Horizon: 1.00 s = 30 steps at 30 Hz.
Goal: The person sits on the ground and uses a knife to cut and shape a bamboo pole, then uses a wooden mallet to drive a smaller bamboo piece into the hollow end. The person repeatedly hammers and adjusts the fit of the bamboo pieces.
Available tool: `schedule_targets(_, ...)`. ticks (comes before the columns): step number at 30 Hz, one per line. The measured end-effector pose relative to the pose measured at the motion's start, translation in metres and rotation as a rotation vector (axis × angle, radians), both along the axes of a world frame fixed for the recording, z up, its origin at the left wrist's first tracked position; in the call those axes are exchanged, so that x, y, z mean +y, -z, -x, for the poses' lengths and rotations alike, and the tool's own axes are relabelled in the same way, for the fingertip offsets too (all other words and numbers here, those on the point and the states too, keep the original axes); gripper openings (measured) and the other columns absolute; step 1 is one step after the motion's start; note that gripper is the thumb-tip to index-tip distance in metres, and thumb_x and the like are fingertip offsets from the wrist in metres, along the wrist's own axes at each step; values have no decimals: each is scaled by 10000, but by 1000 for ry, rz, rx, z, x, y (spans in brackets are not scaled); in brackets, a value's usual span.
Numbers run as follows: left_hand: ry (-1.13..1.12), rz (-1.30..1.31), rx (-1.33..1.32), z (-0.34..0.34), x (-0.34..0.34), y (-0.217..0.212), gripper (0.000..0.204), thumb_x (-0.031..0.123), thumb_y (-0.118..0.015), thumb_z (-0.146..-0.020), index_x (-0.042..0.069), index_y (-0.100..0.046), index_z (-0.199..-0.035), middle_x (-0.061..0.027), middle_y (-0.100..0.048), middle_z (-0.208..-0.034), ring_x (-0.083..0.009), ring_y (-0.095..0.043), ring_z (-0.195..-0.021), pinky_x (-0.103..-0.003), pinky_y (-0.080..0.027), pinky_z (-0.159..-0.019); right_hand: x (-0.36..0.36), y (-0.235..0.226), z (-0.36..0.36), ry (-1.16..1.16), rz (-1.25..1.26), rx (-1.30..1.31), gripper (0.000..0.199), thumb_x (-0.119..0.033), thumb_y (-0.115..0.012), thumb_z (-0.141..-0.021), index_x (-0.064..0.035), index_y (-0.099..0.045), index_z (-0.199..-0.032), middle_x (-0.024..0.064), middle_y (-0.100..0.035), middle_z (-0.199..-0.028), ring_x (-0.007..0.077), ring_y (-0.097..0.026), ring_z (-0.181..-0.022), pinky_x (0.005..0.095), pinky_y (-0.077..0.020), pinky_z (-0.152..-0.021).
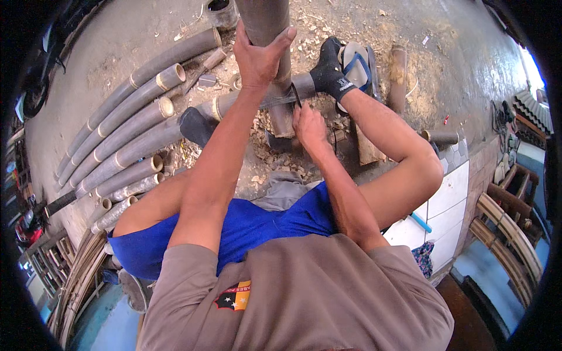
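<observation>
A thick grey-brown bamboo pole [262, 20] stands on a slant between my legs, its lower end near the floor. My left hand [259, 61] is wrapped round it partway up, thumb to the right. Lower down, my right hand [311, 126] is closed on a knife [295, 95] whose narrow dark blade lies against the pole's right side. The knife's handle is hidden in my fist. A second bamboo length [225, 104] lies crosswise behind the pole, between my socked feet.
Several long bamboo poles [137, 96] lie side by side at left. Wood shavings [266, 158] litter the floor. By my right foot are a flip-flop [356, 65] and a short bamboo piece [397, 79]. White tiles [448, 202] and bent bamboo strips [509, 231] are at right.
</observation>
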<state>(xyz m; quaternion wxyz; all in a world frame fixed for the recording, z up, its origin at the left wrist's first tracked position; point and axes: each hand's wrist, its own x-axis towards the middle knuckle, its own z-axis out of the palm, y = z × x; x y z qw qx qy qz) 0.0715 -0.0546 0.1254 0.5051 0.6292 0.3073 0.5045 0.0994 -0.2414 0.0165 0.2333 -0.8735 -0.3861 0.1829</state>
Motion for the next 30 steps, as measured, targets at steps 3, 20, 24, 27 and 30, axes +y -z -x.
schedule_targets(3,31,25,36,2,6,19,761,427,-924,-702,-11,-580,-1221,-172,-718,-1118,-265,-702,-1019,-403,-544,-898,-37,3,7,-146,156,92,305,-277,-547,-983,18,-622,-970,309,-697,-841,514,-687,-793,599,-554,-724)
schedule_targets(20,86,153,762,-22,78,143,690,461,-775,-767,14,-635,-1274,-252,-705,-1131,-380,-691,-1051,-464,-523,-921,-113,16,86,-569,391,-252,190,-201,-502,-947,-68,-632,-988,145,-605,-969,318,-584,-919,493,-472,-746)
schedule_targets(24,-28,-418,712,-25,92,165,580,350,-697,-878,41,-596,-1359,-224,-695,-1091,-384,-669,-1041,-464,-515,-932,-104,23,97,-622,312,-279,203,-205,-494,-959,-75,-644,-1003,135,-599,-983,306,-559,-972,510,-441,-820)
schedule_targets(27,166,-404,666,-35,47,114,445,324,-663,-931,14,-647,-1251,-230,-689,-1086,-391,-653,-1059,-477,-495,-967,-96,33,89,-672,307,-316,245,-236,-498,-988,-74,-667,-1061,148,-609,-1017,339,-564,-1025,492,-441,-881)
schedule_targets(30,481,-541,717,3,-15,107,296,266,-686,-874,36,-696,-1060,-188,-689,-1008,-362,-665,-987,-496,-505,-896,-86,26,77,-759,440,-190,323,-302,-504,-999,-88,-692,-1152,164,-658,-1081,357,-608,-1047,542,-469,-918)
